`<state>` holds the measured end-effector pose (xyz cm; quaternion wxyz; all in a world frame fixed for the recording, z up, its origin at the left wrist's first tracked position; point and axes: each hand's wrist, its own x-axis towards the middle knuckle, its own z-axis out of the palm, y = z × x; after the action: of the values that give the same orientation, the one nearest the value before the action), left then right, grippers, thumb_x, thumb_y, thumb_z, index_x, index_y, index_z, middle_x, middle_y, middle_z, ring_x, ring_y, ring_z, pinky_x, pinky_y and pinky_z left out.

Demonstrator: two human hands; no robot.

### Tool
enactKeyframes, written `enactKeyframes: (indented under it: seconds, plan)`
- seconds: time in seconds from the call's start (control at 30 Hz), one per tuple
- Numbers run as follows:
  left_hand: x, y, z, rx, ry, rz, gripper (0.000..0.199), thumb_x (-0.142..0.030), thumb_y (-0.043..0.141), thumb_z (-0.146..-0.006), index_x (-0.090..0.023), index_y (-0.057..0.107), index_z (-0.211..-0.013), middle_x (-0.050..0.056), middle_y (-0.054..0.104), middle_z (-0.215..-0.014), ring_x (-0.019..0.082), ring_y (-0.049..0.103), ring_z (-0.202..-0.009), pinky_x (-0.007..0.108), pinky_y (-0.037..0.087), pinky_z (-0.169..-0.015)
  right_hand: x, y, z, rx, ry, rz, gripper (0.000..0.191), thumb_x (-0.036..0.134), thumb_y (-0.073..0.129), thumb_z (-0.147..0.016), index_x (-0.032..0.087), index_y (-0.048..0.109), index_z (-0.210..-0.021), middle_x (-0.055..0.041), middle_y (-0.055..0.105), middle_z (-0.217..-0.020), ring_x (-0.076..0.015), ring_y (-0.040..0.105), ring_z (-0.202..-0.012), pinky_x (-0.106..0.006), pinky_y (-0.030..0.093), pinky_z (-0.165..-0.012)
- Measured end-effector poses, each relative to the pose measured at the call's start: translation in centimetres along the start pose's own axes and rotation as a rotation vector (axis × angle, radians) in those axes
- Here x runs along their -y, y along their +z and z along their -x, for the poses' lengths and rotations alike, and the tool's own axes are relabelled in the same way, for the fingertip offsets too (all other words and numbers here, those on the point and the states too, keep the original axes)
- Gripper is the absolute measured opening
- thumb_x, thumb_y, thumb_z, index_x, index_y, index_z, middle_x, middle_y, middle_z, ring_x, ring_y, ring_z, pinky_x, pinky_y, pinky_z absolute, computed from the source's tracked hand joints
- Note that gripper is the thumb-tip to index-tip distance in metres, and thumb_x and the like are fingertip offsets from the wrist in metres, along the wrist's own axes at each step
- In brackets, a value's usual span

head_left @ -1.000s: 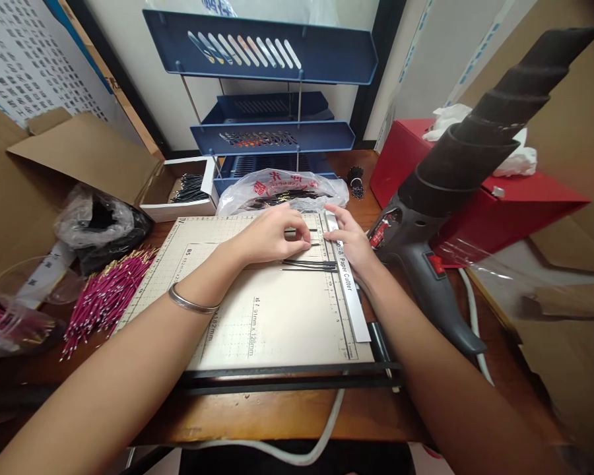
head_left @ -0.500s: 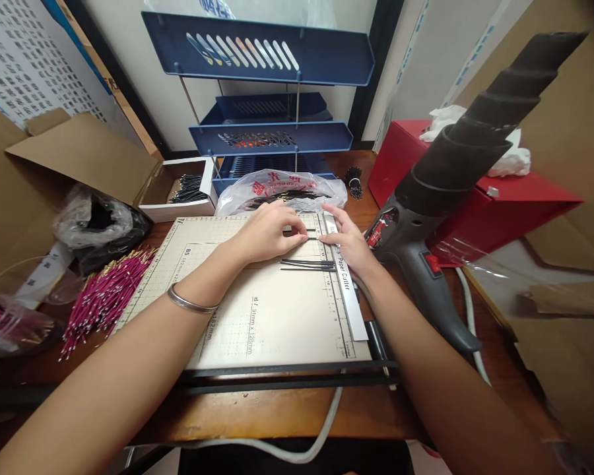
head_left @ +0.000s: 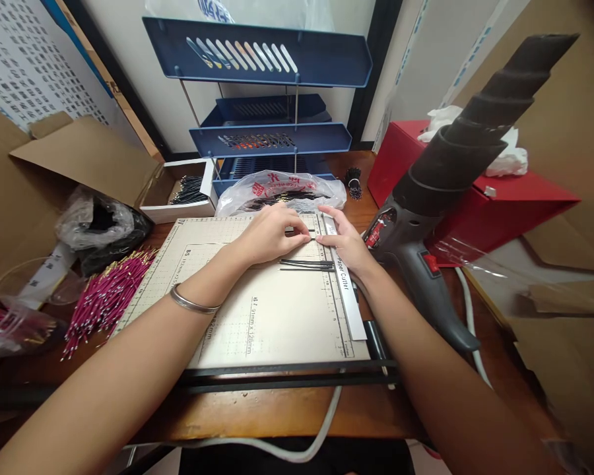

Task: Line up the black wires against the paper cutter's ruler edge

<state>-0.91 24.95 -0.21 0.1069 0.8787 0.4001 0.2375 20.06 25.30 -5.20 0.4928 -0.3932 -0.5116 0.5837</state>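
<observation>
A cream paper cutter board (head_left: 287,323) with printed size lines lies before me, a white strip lettered "Paper Cutter" (head_left: 351,303) along its right side. My left hand (head_left: 272,232) is closed in a pinch on a thin black cord (head_left: 313,231) near the board's far right. Facing it, my right hand (head_left: 350,247) rests over the strip with thumb and forefinger apart; its thumb tip is close to the cord's end, and whether they touch I cannot tell. Several black cords (head_left: 304,265) lie side by side below my hands, their right ends at the strip.
Magenta cords with gold tips (head_left: 109,290) are heaped at left. Behind the board stand a plastic bag of dark cords (head_left: 282,188), a white box (head_left: 165,210) and a blue rack (head_left: 272,138). A heat gun (head_left: 420,218) and red box (head_left: 519,198) occupy the right.
My left hand has shifted slightly right, bringing its fingertips closer to my right thumb. My right hand has edged a little left. The loose black cords stay in place.
</observation>
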Motion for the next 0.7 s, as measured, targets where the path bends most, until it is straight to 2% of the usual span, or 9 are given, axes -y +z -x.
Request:
enactKeyframes:
  seconds: [0.23, 0.37, 0.57, 0.7]
  plan:
    - [-0.5, -0.2, -0.2, 0.018, -0.010, -0.119, 0.015, -0.031, 0.075, -0.100, -0.023, 0.086, -0.096, 0.006, 0.081, -0.094, 0.026, 0.060, -0.090, 0.041, 0.039, -0.084, 0.2, 0.6, 0.0, -0.098, 0.023, -0.105, 0.070, 0.025, 0.076, -0.051, 0.028, 0.063, -0.120, -0.0052, 0.073, -0.135, -0.0339, 0.060, -0.142, -0.052, 0.039, -0.134]
    - [-0.8, -0.4, -0.3, 0.017, 0.000, -0.163, 0.016, -0.034, 0.074, -0.101, -0.023, 0.086, -0.097, 0.007, 0.082, -0.095, 0.027, 0.060, -0.094, 0.041, 0.038, -0.083, 0.0, 0.7, -0.1, -0.112, 0.011, -0.112, 0.068, 0.025, 0.074, -0.052, 0.028, 0.063, -0.118, -0.0048, 0.073, -0.136, -0.0335, 0.060, -0.143, -0.052, 0.039, -0.134]
    - [-0.9, -1.0, 0.3, 0.020, -0.008, -0.133, 0.017, -0.034, 0.072, -0.099, -0.023, 0.085, -0.098, 0.007, 0.080, -0.096, 0.026, 0.059, -0.093, 0.041, 0.039, -0.085, -0.2, 0.8, 0.0, -0.132, 0.014, -0.155, 0.068, 0.026, 0.077, -0.051, 0.029, 0.063, -0.117, -0.0052, 0.072, -0.141, -0.0329, 0.058, -0.147, -0.052, 0.037, -0.136]
    - [-0.5, -1.4, 0.7, 0.008, -0.035, -0.097, 0.017, -0.034, 0.072, -0.098, -0.023, 0.084, -0.094, 0.006, 0.080, -0.097, 0.026, 0.059, -0.093, 0.042, 0.040, -0.088, 0.0, 0.8, -0.2, -0.156, 0.021, -0.132, 0.066, 0.027, 0.080, -0.051, 0.028, 0.064, -0.115, -0.0052, 0.074, -0.131, -0.0330, 0.062, -0.141, -0.052, 0.040, -0.133]
